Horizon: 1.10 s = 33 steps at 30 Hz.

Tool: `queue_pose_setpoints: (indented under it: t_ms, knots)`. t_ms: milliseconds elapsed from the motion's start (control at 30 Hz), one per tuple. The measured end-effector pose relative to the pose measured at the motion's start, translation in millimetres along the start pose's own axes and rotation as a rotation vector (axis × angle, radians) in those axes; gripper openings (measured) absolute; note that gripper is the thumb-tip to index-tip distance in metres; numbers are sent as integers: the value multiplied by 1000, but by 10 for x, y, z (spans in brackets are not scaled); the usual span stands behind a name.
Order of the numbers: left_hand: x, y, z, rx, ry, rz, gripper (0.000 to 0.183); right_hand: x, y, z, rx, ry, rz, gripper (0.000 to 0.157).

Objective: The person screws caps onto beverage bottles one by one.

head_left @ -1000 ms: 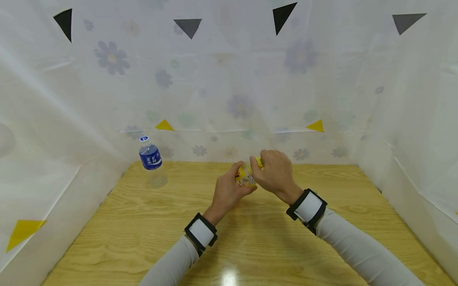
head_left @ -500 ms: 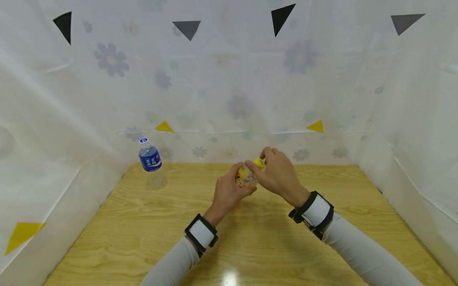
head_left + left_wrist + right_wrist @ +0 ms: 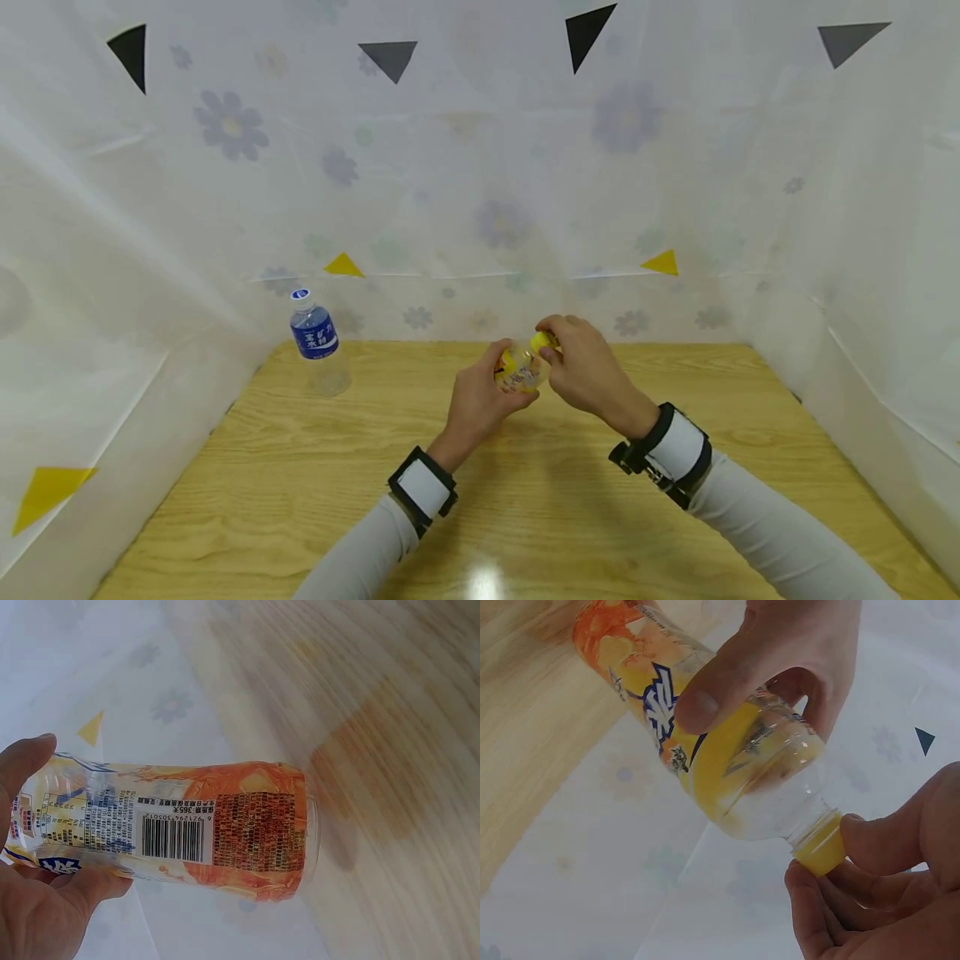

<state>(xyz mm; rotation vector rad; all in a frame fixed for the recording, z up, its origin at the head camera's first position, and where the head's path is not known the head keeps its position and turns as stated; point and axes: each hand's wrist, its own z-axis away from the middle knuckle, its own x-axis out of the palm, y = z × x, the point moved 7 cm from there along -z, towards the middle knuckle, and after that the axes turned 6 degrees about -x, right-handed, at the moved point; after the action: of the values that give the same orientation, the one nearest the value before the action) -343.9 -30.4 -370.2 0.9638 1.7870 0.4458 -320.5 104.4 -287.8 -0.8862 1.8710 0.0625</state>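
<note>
My left hand holds a clear plastic drink bottle round its upper body. In the left wrist view the bottle's label shows orange print and a barcode, and the bottle looks to have no liquid in it. The thumb and fingers of my right hand pinch the yellow bottle cap at the end of the neck. Some screw thread shows between cap and shoulder in the right wrist view. Whether the bottle's base touches the table cannot be told.
A second clear bottle with a blue label and white cap stands upright at the table's back left. The wooden table is bounded by white flower-patterned sheeting at the back and both sides.
My right hand has turned about the cap, its wrist swinging to the right and slightly down, and more of the yellow cap shows. The left hand and bottle have barely moved.
</note>
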Motion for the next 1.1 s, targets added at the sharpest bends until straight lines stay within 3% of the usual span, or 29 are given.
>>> queue_pose_setpoints:
  t_ms: [300,1100]
  knots:
    - [22,-6,-8,12,4,4,77,61,51,18,-23,97,16,19]
    - [-4,-27,-11,-1,8,17,77,84,15,-28,-72,167,79,11]
